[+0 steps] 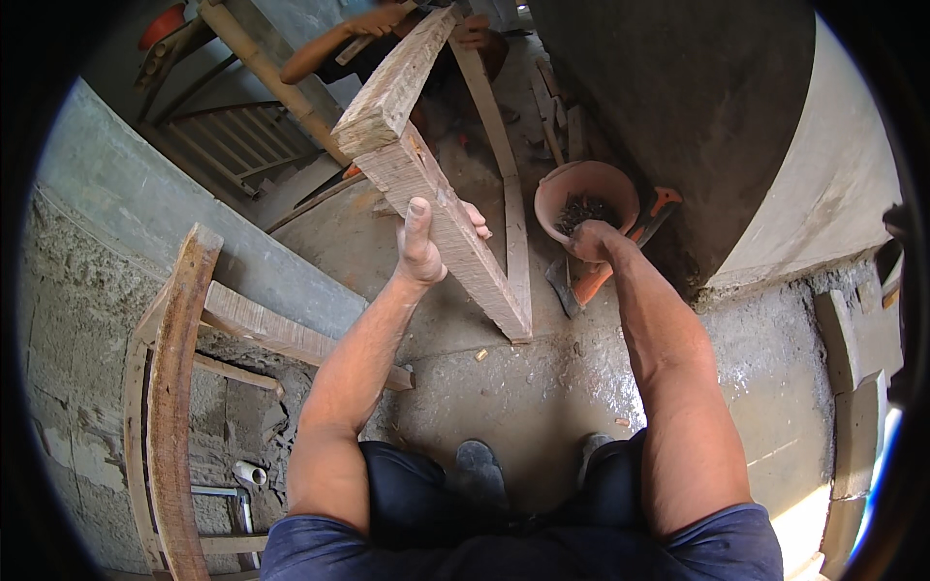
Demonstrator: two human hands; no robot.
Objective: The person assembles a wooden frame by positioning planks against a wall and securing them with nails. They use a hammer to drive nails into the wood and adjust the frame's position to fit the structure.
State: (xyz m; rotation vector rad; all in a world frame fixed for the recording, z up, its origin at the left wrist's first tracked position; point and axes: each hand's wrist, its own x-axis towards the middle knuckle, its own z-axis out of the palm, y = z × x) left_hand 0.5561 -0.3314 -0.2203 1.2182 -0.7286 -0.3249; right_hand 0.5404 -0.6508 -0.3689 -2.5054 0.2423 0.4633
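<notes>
A rough wooden frame (460,237) of joined timber pieces stands tilted in front of me, its near lower corner on the floor. My left hand (423,247) is closed around its near beam, thumb on one side and fingertips showing on the other. To the right, my right hand (591,242) reaches over the near rim of a pinkish bucket (550,198). Inside lie many small dark pieces that look like nails (584,211). The right fingers point down and are mostly hidden. Beside the bucket lies an orange-handled saw (654,215), passing partly beneath my wrist.
Beyond the frame a co-worker's hand (383,19) holds a wooden-handled tool. Another timber frame (174,387) leans at the left by a rough wall. A curved concrete wall (814,165) rises on the right, with blocks (857,436) below. Wood scraps (547,107) lie behind the bucket.
</notes>
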